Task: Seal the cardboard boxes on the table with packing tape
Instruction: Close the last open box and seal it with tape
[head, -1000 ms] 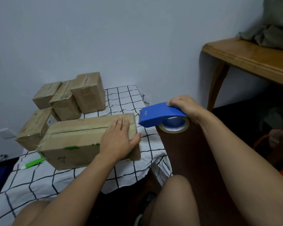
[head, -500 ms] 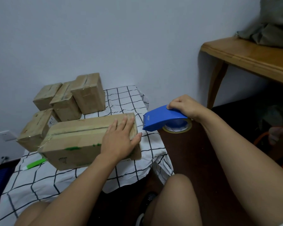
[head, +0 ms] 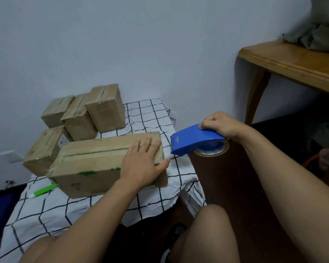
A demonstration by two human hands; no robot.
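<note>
Looking down from the head camera, I see a low table [head: 95, 202] draped in a white cloth with a black grid, pushed against a pale wall [head: 141, 44]. To the right stands a wooden bench [head: 292, 61] with a grey bundle of fabric [head: 315, 37] on top. On the near part of the table lies the long box [head: 91, 160], its top seam running lengthwise under tape, with green marks on its front face. My left hand [head: 142, 162] rests flat on the box's right end, fingers straight and slightly spread, thumb pointing off past the right edge. Behind it sit four smaller boxes: one at the left [head: 44, 149], touching the long box, and three in a row by the wall [head: 84, 111]. My right hand [head: 220, 124] grips the top of the blue tape dispenser [head: 194, 139], fingers curled over its back, held in the air just beside the box's right end, the toothed tip pointing at it; I cannot tell whether they touch. A green pen [head: 43, 190] lies on the cloth just left of the long box.
</note>
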